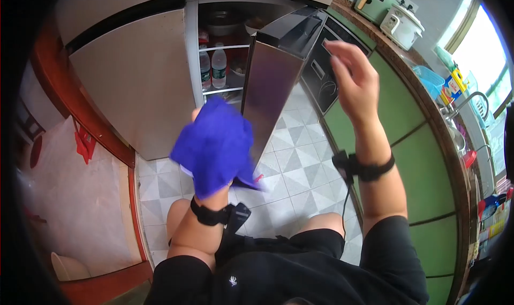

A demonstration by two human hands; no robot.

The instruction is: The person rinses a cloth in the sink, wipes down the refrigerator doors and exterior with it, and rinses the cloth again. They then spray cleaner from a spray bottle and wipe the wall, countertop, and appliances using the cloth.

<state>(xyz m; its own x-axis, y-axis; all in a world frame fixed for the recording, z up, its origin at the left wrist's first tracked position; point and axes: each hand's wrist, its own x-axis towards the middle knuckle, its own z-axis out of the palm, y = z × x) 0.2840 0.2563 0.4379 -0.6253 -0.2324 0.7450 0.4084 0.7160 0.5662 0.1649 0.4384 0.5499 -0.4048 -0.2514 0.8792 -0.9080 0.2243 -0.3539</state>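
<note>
A purple cloth point(217, 144), blurred at its edges, drapes over my left hand point(196, 114) and hides most of it; only a bit of finger shows at the upper left. My left hand grips this cloth in front of the open fridge. To the right, my right hand point(357, 83) is raised with thumb and fingers apart, nothing in it. It appears beside the top of the open fridge door point(276, 80), without visible contact. Inside the fridge, two clear water bottles point(218, 67) stand on a shelf, with bowls point(222, 24) above.
Green cabinets point(417, 171) and a built-in appliance point(324, 72) line the right side. On the counter are a white cooker point(400, 27), an air fryer point(371, 4), a blue basket point(428, 80) and a faucet point(474, 99). A wooden door frame point(96, 112) stands at left.
</note>
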